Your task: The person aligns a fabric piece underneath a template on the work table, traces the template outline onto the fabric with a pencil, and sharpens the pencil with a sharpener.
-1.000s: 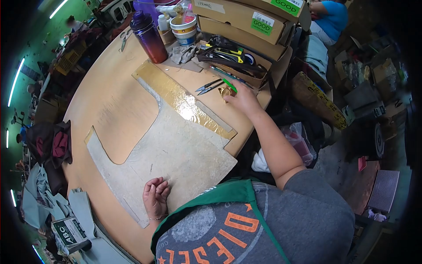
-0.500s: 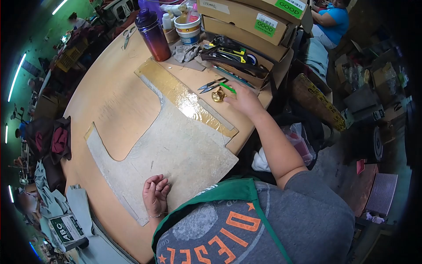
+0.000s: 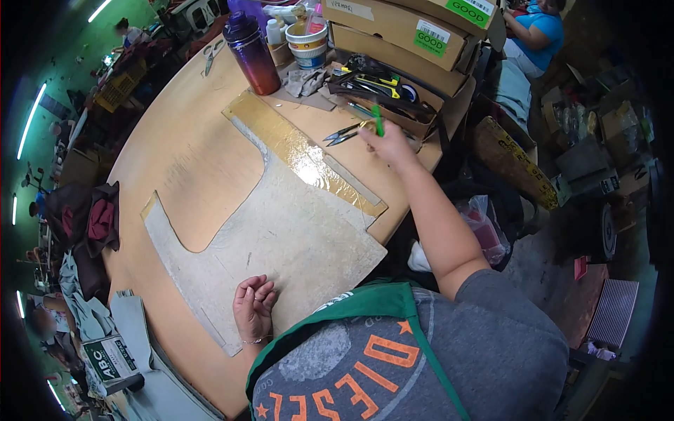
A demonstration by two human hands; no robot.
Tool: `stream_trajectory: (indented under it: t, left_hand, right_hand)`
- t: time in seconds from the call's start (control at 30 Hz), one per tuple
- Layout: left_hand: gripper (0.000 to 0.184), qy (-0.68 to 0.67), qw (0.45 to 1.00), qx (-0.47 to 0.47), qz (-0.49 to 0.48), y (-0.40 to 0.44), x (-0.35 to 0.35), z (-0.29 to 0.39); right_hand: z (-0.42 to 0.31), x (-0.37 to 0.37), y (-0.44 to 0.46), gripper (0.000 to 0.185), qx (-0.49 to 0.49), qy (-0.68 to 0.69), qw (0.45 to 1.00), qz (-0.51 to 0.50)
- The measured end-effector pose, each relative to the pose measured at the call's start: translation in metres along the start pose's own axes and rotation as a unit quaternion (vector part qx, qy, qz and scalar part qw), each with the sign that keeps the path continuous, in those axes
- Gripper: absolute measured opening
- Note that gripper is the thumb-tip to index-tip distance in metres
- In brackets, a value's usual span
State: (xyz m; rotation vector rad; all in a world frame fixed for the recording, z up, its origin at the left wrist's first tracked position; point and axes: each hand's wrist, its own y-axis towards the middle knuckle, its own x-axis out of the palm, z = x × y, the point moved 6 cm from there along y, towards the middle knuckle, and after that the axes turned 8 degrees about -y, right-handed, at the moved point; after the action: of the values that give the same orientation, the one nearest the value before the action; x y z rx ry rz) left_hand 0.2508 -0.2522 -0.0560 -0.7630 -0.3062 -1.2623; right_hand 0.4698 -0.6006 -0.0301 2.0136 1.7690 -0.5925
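My right hand (image 3: 390, 146) is closed, with a slim green pen-like tool (image 3: 379, 121) upright between its fingers. At the fingertips is a small shiny gold metal piece (image 3: 367, 126); I cannot tell whether it is gripped as well. Dark-bladed thread snips (image 3: 342, 135) lie on the table just left of that hand. My left hand (image 3: 254, 306) rests palm up on the near edge of a pale grey pattern board (image 3: 295, 231), fingers loosely curled and nothing visible in them. The board has a deep curved cutout and a gold tape strip (image 3: 284, 144) along its far side.
Behind the snips, an open box (image 3: 414, 123) holds cutters and tools, beside stacked cardboard boxes (image 3: 400, 42). A purple-red bottle (image 3: 251, 59), a tub (image 3: 307, 45) and scissors (image 3: 209, 57) stand or lie farther back. Grey material (image 3: 133, 330) sits at left. Another person sits at upper right.
My right hand has moved slightly up and away, and the green tool has turned from slanted to upright. The gold piece now appears higher, at the fingertips. My left hand keeps its pose.
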Motion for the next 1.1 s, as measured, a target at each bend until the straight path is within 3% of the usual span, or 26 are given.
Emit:
stream_trajectory:
  t: [0.07,0.1,0.2,0.3,0.5,0.7,0.8,0.9,1.03,1.1]
  left_hand:
    - [0.019,-0.003,1.0,-0.004,0.0,0.0,0.0,0.0]
    - [0.019,-0.005,1.0,-0.005,-0.004,0.0,0.0,0.0]
    - [0.02,-0.009,1.0,-0.004,-0.012,0.002,0.002,0.0]
    - [0.02,-0.01,1.0,0.001,-0.007,0.0,0.0,0.0]
    - [0.02,-0.009,1.0,0.002,-0.007,0.0,0.0,0.0]
    - [0.019,-0.001,1.0,0.005,-0.004,0.0,0.002,0.0]
    - [0.019,0.0,1.0,0.005,-0.002,-0.001,0.0,0.0]
    - [0.019,-0.006,1.0,0.007,-0.003,-0.001,0.001,0.0]
    - [0.019,-0.009,1.0,0.011,-0.004,-0.002,0.0,0.0]
    - [0.019,-0.016,1.0,0.009,-0.009,-0.001,0.0,0.0]
  right_hand:
    - [0.002,-0.013,-0.004,0.047,0.036,0.026,0.999,0.016]
    - [0.003,-0.015,-0.005,0.046,0.01,-0.104,0.994,0.033]
    - [0.003,-0.014,-0.014,0.051,-0.057,-0.192,0.977,0.071]
    - [0.007,-0.014,-0.013,0.056,0.002,-0.195,0.98,0.03]
    - [-0.011,-0.026,-0.021,0.059,-0.059,-0.201,0.976,0.053]
    - [-0.038,-0.001,-0.022,0.048,-0.172,-0.287,0.942,0.026]
    - [-0.027,0.017,-0.008,0.043,-0.153,-0.356,0.922,-0.013]
    - [-0.024,0.011,0.002,0.034,-0.148,-0.288,0.946,0.002]
    - [-0.009,-0.024,0.007,0.038,-0.092,-0.067,0.984,0.137]
    - [-0.003,-0.036,0.003,0.039,-0.052,-0.089,0.987,0.123]
